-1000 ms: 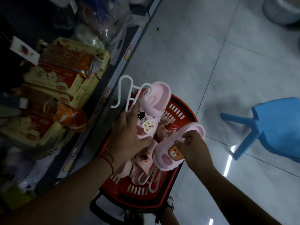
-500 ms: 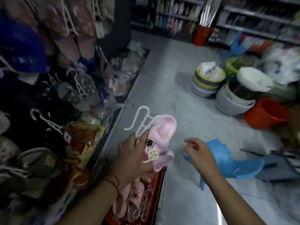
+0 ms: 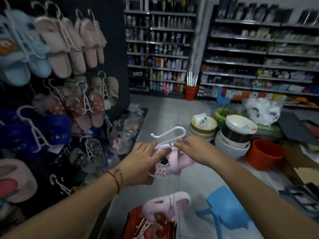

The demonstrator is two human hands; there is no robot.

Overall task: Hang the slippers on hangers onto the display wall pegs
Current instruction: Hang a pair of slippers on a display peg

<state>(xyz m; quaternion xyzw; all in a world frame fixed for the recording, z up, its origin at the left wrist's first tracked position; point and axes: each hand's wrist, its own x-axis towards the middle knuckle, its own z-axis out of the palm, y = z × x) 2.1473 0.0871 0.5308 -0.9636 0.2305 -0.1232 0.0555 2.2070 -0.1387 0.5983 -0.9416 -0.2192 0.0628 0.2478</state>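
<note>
Pink slipper [image 3: 174,163] gripped in left hand [image 3: 141,163], right hand [image 3: 195,150] pinching white hanger [image 3: 170,138] (hook kept upward, presumably for pegging).

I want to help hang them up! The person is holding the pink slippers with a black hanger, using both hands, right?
Not quite: the hanger is white, not black, as the head view shows. The rest holds: the left hand and the right hand both hold the pink slippers on it.
</note>
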